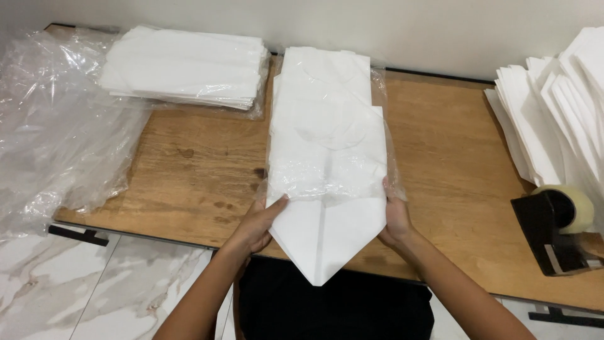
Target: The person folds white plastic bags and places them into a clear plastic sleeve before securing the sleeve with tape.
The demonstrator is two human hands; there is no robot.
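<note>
**Paper stack part way into its clear sleeve**

The left hand [257, 225] lies fingers flat and together along the left side of the paper stack [324, 233], thumb under it as far as can be seen. The right hand [396, 217] clasps the right side, fingers curled round the edge where the plastic sleeve [327, 135] ends. Both hands hold the stack; neither is spread wide.

The stack lies in the middle of the table [189, 170], running from the wall to the near edge. Most of it sits inside the sleeve. Only the pointed, folded end is bare, and that point overhangs the table's near edge. So the sleeving looks largely done, with the tip and the open mouth left.

A finished-looking white pack [185, 66] lies at the back left, well apart. Loose plastic [56, 119] covers the left end. More white sheets [553, 107] fan out at the right, with a tape dispenser [557, 230] near the front right. Bare wood lies on both sides of the stack.
</note>
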